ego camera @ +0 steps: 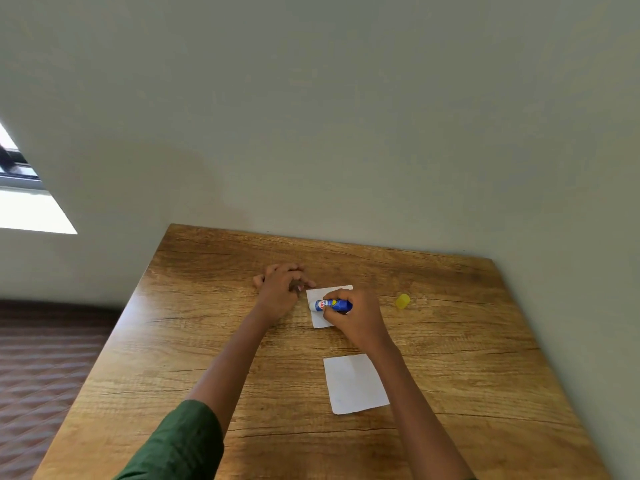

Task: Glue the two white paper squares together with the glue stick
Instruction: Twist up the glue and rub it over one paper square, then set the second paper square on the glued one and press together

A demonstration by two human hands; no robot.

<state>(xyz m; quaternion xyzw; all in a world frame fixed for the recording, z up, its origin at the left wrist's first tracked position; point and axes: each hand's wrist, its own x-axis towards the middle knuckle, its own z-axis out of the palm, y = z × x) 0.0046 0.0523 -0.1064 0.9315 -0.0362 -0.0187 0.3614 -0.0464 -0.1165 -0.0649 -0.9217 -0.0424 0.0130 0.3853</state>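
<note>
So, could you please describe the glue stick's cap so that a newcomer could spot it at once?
Start at the wooden table against the wall, then find the right hand holding the blue glue stick over the far paper square. Right of that hand lies the cap, alone on bare wood: the only small yellow thing there.

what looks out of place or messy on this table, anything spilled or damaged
Nothing spilled or damaged. The small yellow cap lies loose on the wooden table, right of the blue glue stick held in the right hand, as expected mid-gluing. The two white paper squares lie flat, slightly askew to each other.
</note>
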